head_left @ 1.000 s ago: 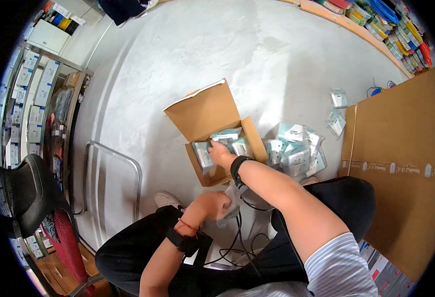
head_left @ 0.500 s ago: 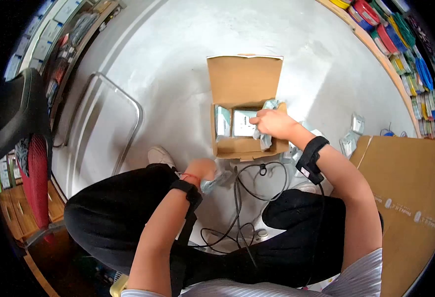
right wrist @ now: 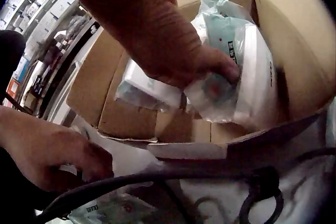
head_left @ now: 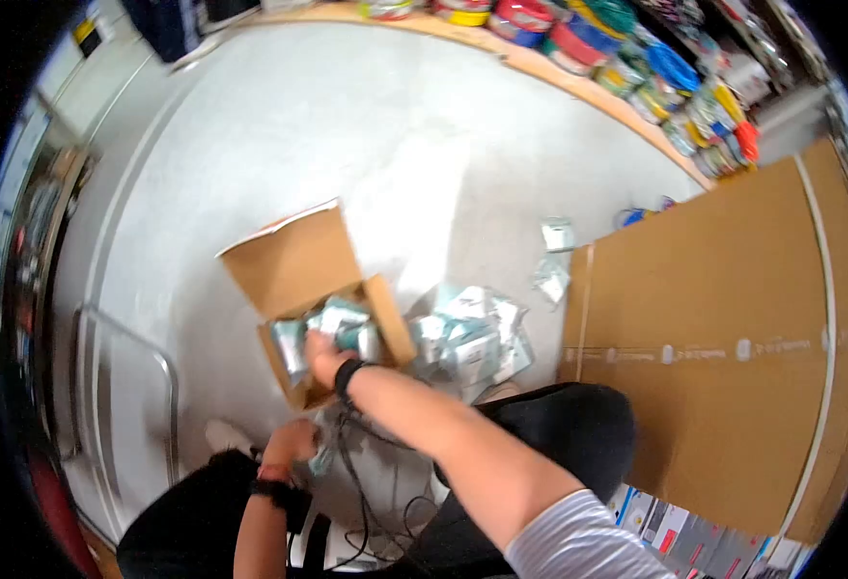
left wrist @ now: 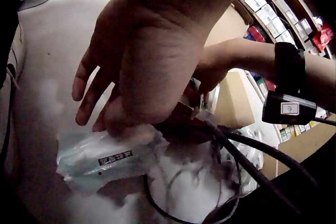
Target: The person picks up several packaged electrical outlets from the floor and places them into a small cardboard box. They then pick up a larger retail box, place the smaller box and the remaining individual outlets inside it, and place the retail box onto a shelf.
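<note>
My right hand (head_left: pixel 325 359) is inside the open cardboard box (head_left: pixel 293 262). In the right wrist view the right hand (right wrist: pixel 184 58) pinches a clear-and-teal plastic packet (right wrist: pixel 212 95), against a white packet (right wrist: pixel 254 79); another packet (right wrist: pixel 149 88) lies on the box's left side. My left hand (head_left: pixel 293 441) is low in front of the box, holding a packet (head_left: pixel 321 457). In the left wrist view this packet (left wrist: pixel 107 161), with a dark label, hangs at the left hand's (left wrist: pixel 152 66) thumb side, other fingers extended; the thumb's contact is partly hidden.
Several loose packets (head_left: pixel 472 352) are piled right of the box, with two more (head_left: pixel 552 278) farther right. A large carton (head_left: pixel 694 352) stands at the right. Black cables (head_left: pixel 348 463) run between the legs. Wire coils (head_left: pixel 588 43) line a shelf behind; a metal frame (head_left: pixel 172 415) is at left.
The head view has swung, shifting the box leftward in it. My right hand has moved from the box's right side to over its middle, among the packets. My left hand still holds its packet.
</note>
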Demonstrator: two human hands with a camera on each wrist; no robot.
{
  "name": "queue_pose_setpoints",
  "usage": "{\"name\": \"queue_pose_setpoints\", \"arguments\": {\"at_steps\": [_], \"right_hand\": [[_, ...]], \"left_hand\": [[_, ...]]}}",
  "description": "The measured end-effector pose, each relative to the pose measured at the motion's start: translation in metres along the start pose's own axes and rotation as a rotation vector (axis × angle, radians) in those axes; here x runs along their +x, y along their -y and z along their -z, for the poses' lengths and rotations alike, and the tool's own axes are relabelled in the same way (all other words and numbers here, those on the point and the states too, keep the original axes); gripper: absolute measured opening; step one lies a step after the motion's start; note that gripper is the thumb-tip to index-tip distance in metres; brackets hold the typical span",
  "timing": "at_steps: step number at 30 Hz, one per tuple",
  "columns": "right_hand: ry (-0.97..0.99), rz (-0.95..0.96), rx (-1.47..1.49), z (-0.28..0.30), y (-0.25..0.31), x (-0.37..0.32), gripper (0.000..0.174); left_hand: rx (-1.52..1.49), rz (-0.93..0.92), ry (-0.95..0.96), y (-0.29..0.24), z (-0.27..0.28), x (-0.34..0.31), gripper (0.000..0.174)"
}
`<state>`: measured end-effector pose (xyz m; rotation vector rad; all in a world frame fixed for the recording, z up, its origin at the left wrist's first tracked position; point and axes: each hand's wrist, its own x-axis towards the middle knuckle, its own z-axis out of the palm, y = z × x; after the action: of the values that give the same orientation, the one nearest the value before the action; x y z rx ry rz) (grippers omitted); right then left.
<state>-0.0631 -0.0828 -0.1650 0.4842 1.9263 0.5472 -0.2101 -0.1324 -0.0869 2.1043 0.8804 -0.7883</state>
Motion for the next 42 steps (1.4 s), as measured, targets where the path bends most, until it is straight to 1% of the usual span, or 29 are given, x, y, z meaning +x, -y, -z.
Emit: {"name": "queue_pose_setpoints", "arguments": {"at_steps": [2,3,4,5,7,10,13,15,16,17,18,19,20,21,22,23,24,25,26,28,29,31,32,34,35,36,38,41,42], "right_hand": [[-0.024,0.065,-0.063,0.001,-0.008,-0.007,0.026],[-0.147,-0.151,0.14,-0.003,-0.005,-0.008,0.026],[-0.123,-0.097,0.348,0.005,-0.027,-0.035,0.025],[-0.212,-0.098,0.795,0.007,-0.038,-0.048,0.017],[-0.345,-0.236,1.093,-0.003,-0.03,-0.031,0.011],[-0.549,-0.297,1.25,-0.01,-0.046,-0.075,0.011],[-0.827,-0.331,0.97,-0.021,-0.049,-0.099,0.008],[-0.862,-0.333,0.965,-0.028,-0.06,-0.101,0.007],[-0.971,-0.398,1.036,-0.035,-0.064,-0.094,0.005],[-0.914,-0.345,1.259,-0.036,-0.087,-0.117,0.005],[-0.9,-0.242,1.409,-0.048,-0.103,-0.121,0.011],[-0.911,-0.27,1.509,-0.057,-0.122,-0.135,0.013],[-1.04,-0.261,1.552,-0.072,-0.14,-0.153,0.011],[-1.175,-0.344,1.503,-0.086,-0.155,-0.178,0.012],[-1.25,-0.501,1.513,-0.097,-0.165,-0.205,0.017],[-1.233,-0.632,1.626,-0.115,-0.171,-0.221,0.021],[-1.231,-0.756,1.732,-0.132,-0.172,-0.236,0.02],[-1.24,-0.976,1.772,-0.149,-0.169,-0.244,0.021],[-1.272,-1.09,1.721,-0.17,-0.164,-0.249,0.021],[-1.109,-1.344,1.623,-0.193,-0.148,-0.257,0.021],[-1.016,-1.469,1.537,-0.203,-0.137,-0.253,0.02],[-0.691,-1.592,1.5,-0.211,-0.117,-0.24,0.015],[-0.635,-1.584,1.436,-0.222,-0.102,-0.228,0.012],[-0.522,-1.565,1.304,-0.244,-0.069,-0.199,0.006],[-0.463,-1.541,1.339,-0.243,-0.058,-0.194,0.006],[-0.406,-1.516,1.37,-0.24,-0.046,-0.189,0.007],[-0.275,-1.464,1.409,-0.237,-0.037,-0.18,0.008],[-0.354,-1.423,1.295,-0.235,-0.044,-0.176,0.013],[-0.265,-1.387,1.327,-0.236,-0.048,-0.172,0.02]], "left_hand": [[0.088,-0.033,0.104,0.013,-0.008,0.009,0.023],[0.029,-0.024,0.106,0.004,0.006,0.0,0.018],[-0.018,-0.046,0.071,0.001,0.01,-0.004,0.016],[-0.069,-0.063,0.038,0.002,0.01,-0.007,0.013],[-0.135,-0.082,0.016,0.02,-0.001,-0.004,0.012],[-0.181,-0.102,-0.071,0.017,0.002,-0.011,0.009],[-0.189,-0.049,-0.085,0.018,0.0,-0.013,0.007],[-0.198,-0.037,-0.077,0.023,-0.005,-0.009,0.007],[-0.21,-0.049,-0.079,0.024,-0.008,-0.007,0.008],[-0.225,-0.056,-0.082,0.026,-0.008,-0.011,0.008],[-0.189,-0.144,-0.147,0.01,0.004,-0.023,0.009],[-0.223,-0.08,-0.116,0.008,0.004,-0.024,0.01],[-0.3,-0.217,-0.14,0.028,-0.011,-0.011,0.01],[-0.288,-0.054,-0.044,-0.008,0.018,-0.029,0.011],[-0.193,-0.224,-0.097,0.026,-0.01,-0.003,0.012],[-0.205,-0.22,-0.1,0.007,0.005,-0.014,0.012],[-0.238,-0.26,-0.078,0.01,0.003,-0.009,0.012],[-0.268,-0.304,-0.057,0.014,0.0,-0.004,0.012],[-0.268,-0.321,-0.059,0.007,0.005,-0.009,0.012],[-0.263,-0.35,-0.063,-0.013,0.023,-0.023,0.012],[-0.298,-0.304,0.0,-0.016,0.028,-0.026,0.012],[-0.369,-0.212,0.134,-0.021,0.041,-0.031,0.013],[-0.391,-0.187,0.199,-0.031,0.059,-0.039,0.012],[-0.495,-0.184,0.153,-0.038,0.083,-0.056,0.01],[-0.546,-0.185,0.129,-0.041,0.093,-0.063,0.01],[-0.686,-0.117,0.193,-0.041,0.103,-0.068,0.009],[-0.912,-0.126,0.148,-0.033,0.113,-0.074,0.013],[-1.105,-0.097,0.003,-0.026,0.12,-0.084,0.021],[-1.141,-0.094,-0.055,-0.017,0.115,-0.085,0.023]]}}
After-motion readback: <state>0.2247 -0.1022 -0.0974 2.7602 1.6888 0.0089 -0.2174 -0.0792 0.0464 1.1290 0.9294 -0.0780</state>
